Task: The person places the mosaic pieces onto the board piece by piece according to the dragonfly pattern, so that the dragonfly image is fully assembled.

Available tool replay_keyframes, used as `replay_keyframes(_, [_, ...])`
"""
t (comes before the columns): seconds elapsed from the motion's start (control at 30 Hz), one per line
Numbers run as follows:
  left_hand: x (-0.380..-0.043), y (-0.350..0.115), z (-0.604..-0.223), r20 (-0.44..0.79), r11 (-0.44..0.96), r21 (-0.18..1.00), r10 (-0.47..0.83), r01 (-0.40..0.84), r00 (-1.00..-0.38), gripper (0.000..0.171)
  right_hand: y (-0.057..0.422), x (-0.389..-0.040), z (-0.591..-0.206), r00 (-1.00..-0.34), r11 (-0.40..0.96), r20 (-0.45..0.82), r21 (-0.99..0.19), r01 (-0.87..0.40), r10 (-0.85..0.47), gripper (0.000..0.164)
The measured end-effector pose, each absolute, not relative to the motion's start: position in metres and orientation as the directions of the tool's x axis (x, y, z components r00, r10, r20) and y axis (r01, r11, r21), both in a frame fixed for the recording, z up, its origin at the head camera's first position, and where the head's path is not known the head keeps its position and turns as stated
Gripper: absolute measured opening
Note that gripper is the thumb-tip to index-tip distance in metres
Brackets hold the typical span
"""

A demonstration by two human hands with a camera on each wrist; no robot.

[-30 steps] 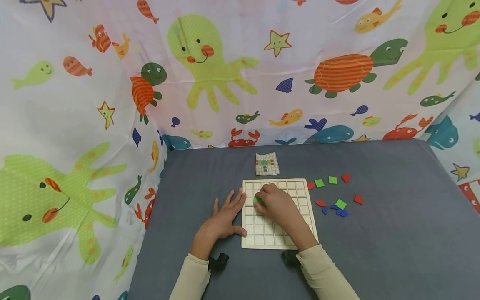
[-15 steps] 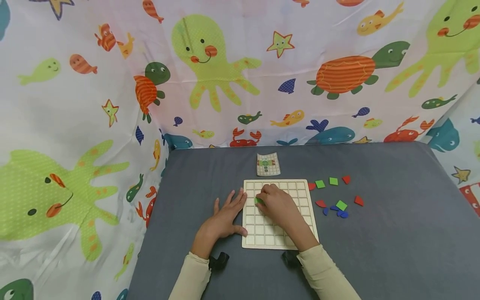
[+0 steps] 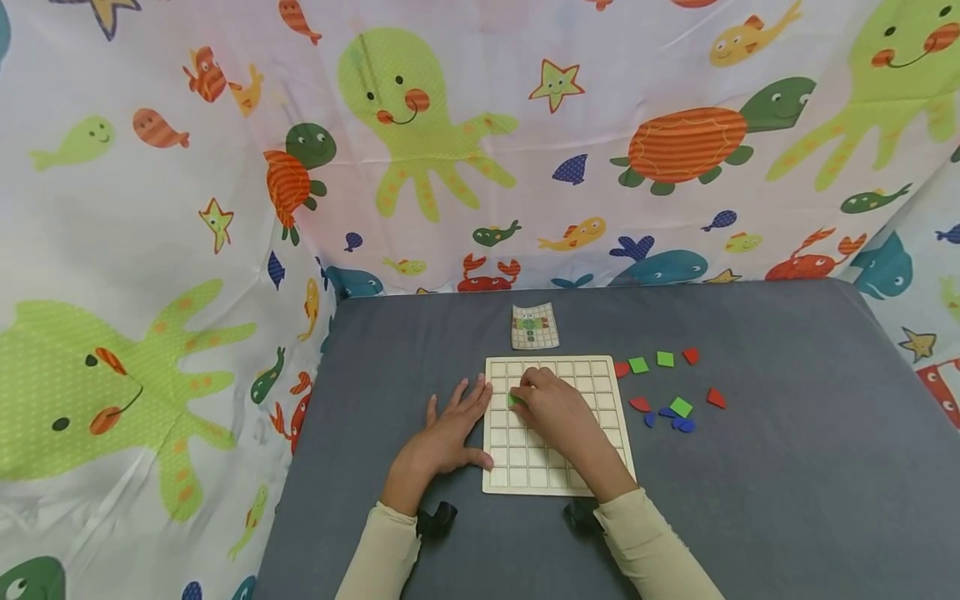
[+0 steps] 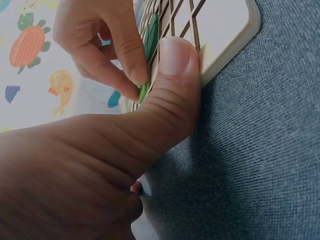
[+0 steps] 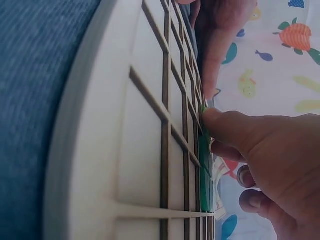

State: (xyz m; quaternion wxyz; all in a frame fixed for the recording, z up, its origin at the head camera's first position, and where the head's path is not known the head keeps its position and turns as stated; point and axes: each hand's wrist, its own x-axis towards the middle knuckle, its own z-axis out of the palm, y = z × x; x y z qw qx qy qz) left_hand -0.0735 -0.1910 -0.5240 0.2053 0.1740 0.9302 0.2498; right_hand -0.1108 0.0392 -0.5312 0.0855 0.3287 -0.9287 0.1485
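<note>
A pale wooden grid board [image 3: 517, 481] lies on the grey cloth. My left hand [image 3: 441, 446] rests at its left side with fingers spread, fingertips and thumb on the board's edge. Over the board's left part, my right hand [image 3: 558, 412] pinches a small green tile [image 3: 513, 400] between thumb and fingers, right at the grid. The left wrist view shows this green tile under the right fingertips, and a second green tile [image 4: 151, 37] lying in the grid. From the head view that second tile is hidden beneath the right hand.
A small picture card [image 3: 535, 326] with a gridded coloured figure lies behind the board. To the right are loose green squares [image 3: 665, 359], red pieces [image 3: 716, 398] and several blue pieces [image 3: 683, 424]. A sea-animal printed curtain [image 3: 450, 250] stands behind and at both sides.
Both hands stay nearly where they were, the right still pinching the green tile at the board's left part. Its fingers shift only slightly; the whole head view drifts a little.
</note>
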Motion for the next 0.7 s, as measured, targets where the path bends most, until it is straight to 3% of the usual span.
replay_keyframes(0.2, [-0.074,-0.190,-0.524,-0.305,0.822,0.525,0.424,0.220,-0.853,0.121,0.045,-0.106,-0.524,-0.802,0.750,0.263,-0.288,-0.596,-0.536,0.031])
replay_keyframes(0.7, [-0.073,-0.191,-0.524,-0.292,0.808,0.547,0.431,0.221,-0.854,0.122,0.106,-0.118,-0.508,-0.923,0.829,0.266,-0.420,-0.370,-0.278,0.022])
